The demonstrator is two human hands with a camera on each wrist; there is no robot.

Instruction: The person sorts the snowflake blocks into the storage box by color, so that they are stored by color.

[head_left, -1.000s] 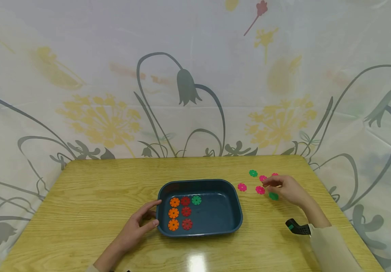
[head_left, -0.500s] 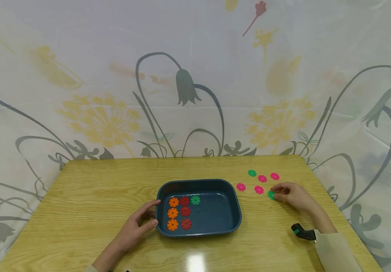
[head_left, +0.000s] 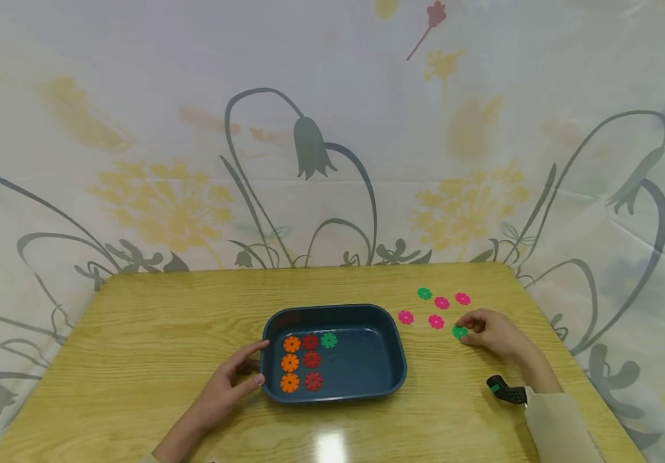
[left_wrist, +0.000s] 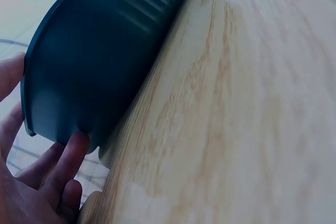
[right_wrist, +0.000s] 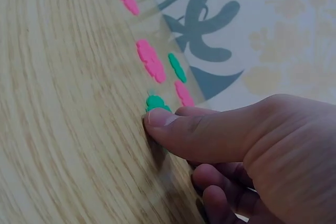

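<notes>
In the head view, my right hand point(head_left: 494, 333) pinches a green notched plastic disc point(head_left: 459, 332) at the table's right side. The right wrist view shows the thumb on that green disc point(right_wrist: 155, 102), its lower part hidden behind the thumbnail. My left hand point(head_left: 225, 389) holds the left end of a dark blue tray point(head_left: 361, 400), with fingertips at its rim and against its outer wall point(left_wrist: 79, 77). Inside the tray's left half lie three orange discs point(head_left: 290, 363), three red discs point(head_left: 312, 359) and one green disc point(head_left: 329, 340).
Several pink discs point(head_left: 436, 321) and another green disc point(head_left: 424, 293) lie flat beyond the tray's right end. The wooden table point(head_left: 182, 308) backs onto a flower-printed curtain point(head_left: 332, 212). A black device point(head_left: 506, 390) sits at my right wrist.
My right hand has drawn back from over the pink discs to the green disc nearest it and pinches it. The left hand keeps its place at the tray; the head view shifts slightly.
</notes>
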